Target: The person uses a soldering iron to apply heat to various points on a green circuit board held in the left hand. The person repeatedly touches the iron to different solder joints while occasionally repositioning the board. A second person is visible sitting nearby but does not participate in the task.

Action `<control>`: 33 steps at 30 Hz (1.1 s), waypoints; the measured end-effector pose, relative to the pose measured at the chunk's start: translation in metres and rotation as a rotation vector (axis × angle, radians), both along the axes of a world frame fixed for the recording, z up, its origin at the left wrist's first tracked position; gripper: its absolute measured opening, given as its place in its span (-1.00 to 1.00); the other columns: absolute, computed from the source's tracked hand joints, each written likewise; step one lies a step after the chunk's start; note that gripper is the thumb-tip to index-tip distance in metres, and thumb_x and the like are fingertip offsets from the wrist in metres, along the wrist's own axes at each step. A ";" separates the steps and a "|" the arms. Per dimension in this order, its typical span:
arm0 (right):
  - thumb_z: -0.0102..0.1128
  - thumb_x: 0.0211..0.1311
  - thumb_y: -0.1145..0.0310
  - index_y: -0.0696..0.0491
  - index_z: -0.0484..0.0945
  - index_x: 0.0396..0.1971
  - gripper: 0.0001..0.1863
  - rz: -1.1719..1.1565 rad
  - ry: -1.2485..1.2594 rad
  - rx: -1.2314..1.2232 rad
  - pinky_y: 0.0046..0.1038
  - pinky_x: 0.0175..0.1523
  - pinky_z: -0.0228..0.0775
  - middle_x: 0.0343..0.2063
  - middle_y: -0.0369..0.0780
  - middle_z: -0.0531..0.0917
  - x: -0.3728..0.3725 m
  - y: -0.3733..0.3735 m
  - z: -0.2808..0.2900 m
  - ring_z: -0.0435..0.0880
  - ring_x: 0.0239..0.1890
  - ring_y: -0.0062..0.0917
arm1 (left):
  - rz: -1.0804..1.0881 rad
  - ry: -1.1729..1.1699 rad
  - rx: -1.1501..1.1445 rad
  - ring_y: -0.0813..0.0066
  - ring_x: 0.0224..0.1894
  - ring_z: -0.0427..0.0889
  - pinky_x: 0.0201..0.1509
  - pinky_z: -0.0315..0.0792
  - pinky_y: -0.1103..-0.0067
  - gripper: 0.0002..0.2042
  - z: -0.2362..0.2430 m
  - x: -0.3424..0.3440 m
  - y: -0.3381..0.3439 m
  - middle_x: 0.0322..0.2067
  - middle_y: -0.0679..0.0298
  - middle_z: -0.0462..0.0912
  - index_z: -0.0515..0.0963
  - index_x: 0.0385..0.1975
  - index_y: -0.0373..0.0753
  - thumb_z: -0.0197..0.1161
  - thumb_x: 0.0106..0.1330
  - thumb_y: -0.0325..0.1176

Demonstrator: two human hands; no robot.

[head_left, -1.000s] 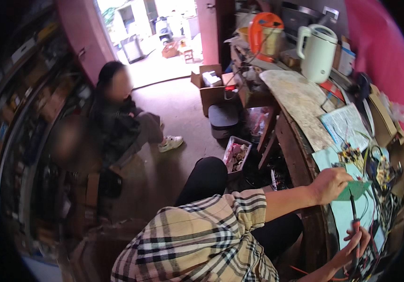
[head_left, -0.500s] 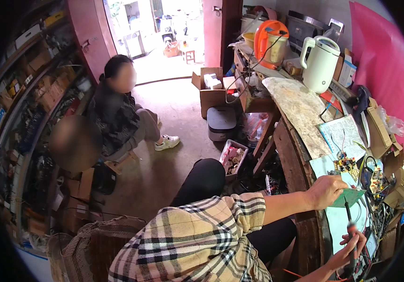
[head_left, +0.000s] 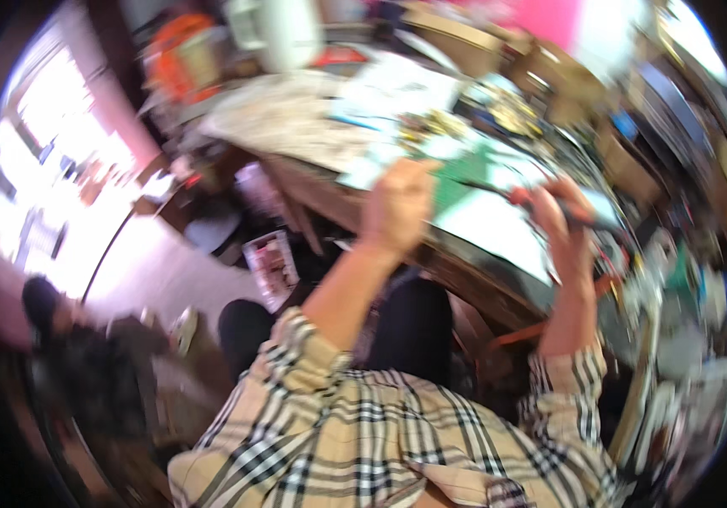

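Observation:
In the motion-blurred head view, my left hand (head_left: 399,199) grips a green circuit board (head_left: 457,188) by its left side, over white sheets (head_left: 486,239) on the worn wooden bench (head_left: 279,114). My right hand (head_left: 560,220) is closed round a soldering iron (head_left: 592,218) with a red and black handle; its thin dark shaft points left onto the board, though blur hides whether the tip touches it. Loose electronic parts (head_left: 431,123) and tangled wires lie just beyond the board.
A white kettle (head_left: 287,34), an orange-handled jug (head_left: 181,59) and cardboard boxes (head_left: 452,38) stand along the bench's back. Clutter crowds the right side. A tray of bits (head_left: 270,267) sits below the bench. A person in dark clothes (head_left: 93,372) sits at lower left, near a bright doorway (head_left: 59,102).
The view has swung right toward the bench and blurred, so the bench now fills the upper middle. Both hands still hold the board and the iron.

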State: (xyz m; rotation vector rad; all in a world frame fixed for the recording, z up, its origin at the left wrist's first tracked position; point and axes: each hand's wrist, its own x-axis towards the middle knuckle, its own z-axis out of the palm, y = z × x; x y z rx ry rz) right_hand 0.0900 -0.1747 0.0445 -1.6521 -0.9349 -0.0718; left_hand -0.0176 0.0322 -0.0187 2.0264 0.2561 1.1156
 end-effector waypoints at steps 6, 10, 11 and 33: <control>0.15 0.30 0.33 0.14 0.56 -0.39 -0.82 0.081 0.100 -0.096 -0.68 -0.47 0.36 -0.54 -0.33 0.61 0.020 -0.018 -0.003 0.53 -0.54 -0.76 | -0.017 -0.046 0.081 0.41 -0.45 0.56 -0.34 0.44 0.53 -0.80 0.005 0.013 -0.024 -0.41 0.19 0.59 0.68 -0.16 -0.30 0.29 0.22 -0.56; 0.19 0.23 0.32 0.13 0.59 -0.45 -0.81 0.046 0.046 0.021 -0.65 -0.48 0.31 -0.57 -0.32 0.58 0.022 -0.029 0.012 0.49 -0.55 -0.75 | -0.019 -0.036 0.032 0.44 -0.47 0.54 -0.35 0.41 0.54 -0.81 0.011 0.012 -0.015 -0.44 0.21 0.58 0.68 -0.18 -0.30 0.28 0.22 -0.57; 0.16 0.25 0.30 0.13 0.60 -0.45 -0.79 0.048 0.045 0.068 -0.69 -0.51 0.26 -0.56 -0.31 0.59 0.023 -0.027 0.018 0.48 -0.58 -0.77 | -0.001 -0.035 0.020 0.45 -0.48 0.53 -0.35 0.41 0.55 -0.81 0.014 0.010 -0.008 -0.44 0.21 0.58 0.69 -0.18 -0.30 0.27 0.22 -0.56; 0.11 0.25 0.32 0.12 0.50 -0.52 -0.79 0.247 0.154 0.416 -0.73 -0.61 0.01 -0.65 -0.32 0.50 0.034 0.035 0.021 0.28 -0.69 -0.81 | 0.026 -0.054 -0.290 0.38 -0.24 0.61 -0.13 0.50 0.50 -0.36 -0.015 0.001 -0.010 -0.24 0.16 0.61 0.30 0.30 -0.20 0.31 0.16 -0.60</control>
